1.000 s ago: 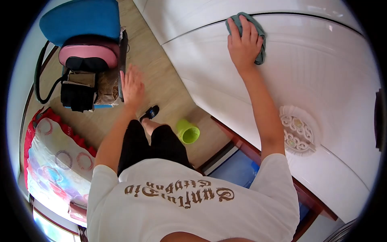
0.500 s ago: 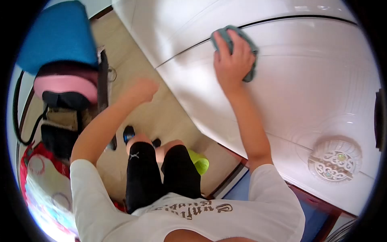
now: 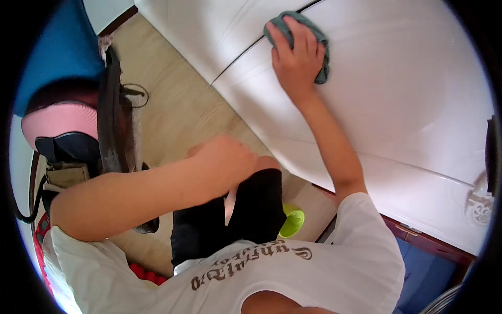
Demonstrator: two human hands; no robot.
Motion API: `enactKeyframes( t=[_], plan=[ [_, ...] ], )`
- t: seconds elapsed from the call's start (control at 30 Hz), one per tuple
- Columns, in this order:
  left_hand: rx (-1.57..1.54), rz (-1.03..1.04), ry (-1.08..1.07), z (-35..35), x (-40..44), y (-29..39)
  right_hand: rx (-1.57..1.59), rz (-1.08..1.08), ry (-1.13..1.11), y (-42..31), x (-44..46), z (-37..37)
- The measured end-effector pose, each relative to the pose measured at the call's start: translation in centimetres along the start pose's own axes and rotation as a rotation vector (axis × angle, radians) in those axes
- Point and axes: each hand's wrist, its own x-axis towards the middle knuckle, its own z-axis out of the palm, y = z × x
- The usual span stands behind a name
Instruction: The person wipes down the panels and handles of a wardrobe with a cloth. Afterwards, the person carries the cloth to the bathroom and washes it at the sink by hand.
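Bunched grey-green cloth [image 3: 315,30] against glossy white panel [image 3: 397,94]
Held under nearer right fingers [image 3: 297,35], half-bent; left fingers [image 3: 244,155] are curled, contents hidden.

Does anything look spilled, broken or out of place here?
Nothing clearly stands out: no spill or damage shows. The bunched grey-green cloth lies under the right hand against the glossy white panel; the round lime-green bin is partly hidden.
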Motion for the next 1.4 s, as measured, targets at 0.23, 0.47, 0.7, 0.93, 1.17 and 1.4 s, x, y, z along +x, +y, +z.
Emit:
enactKeyframes(
  t=[0.23, 0.47, 0.7, 0.93, 1.17, 1.4],
  plan=[
    [0.224, 0.138, -0.397, 2.0, -1.2, 2.3, 0.113, 0.05, -0.16, -6.7, -8.6, 5.0],
    [0.312, 0.109, -0.382, 4.2, -1.6, 3.4, 0.094, -0.254, -0.343, -13.6, -22.0, 15.5],
    [0.388, -0.008, -0.309, 5.1, -0.7, 2.1, 0.11, -0.512, -0.475, -21.6, -37.1, 28.6],
    [0.384, -0.128, -0.247, 4.4, -0.4, 3.4, 0.106, -0.653, -0.794, -22.3, -37.8, 31.7],
    [0.387, 0.084, 0.085, 8.4, -1.3, 0.6, 0.319, -0.488, -0.663, -17.7, -29.4, 21.2],
    [0.4, 0.182, 0.101, 9.4, 0.0, -4.1, 0.185, -0.303, -0.341, -13.2, -19.5, 12.2]
  ],
)
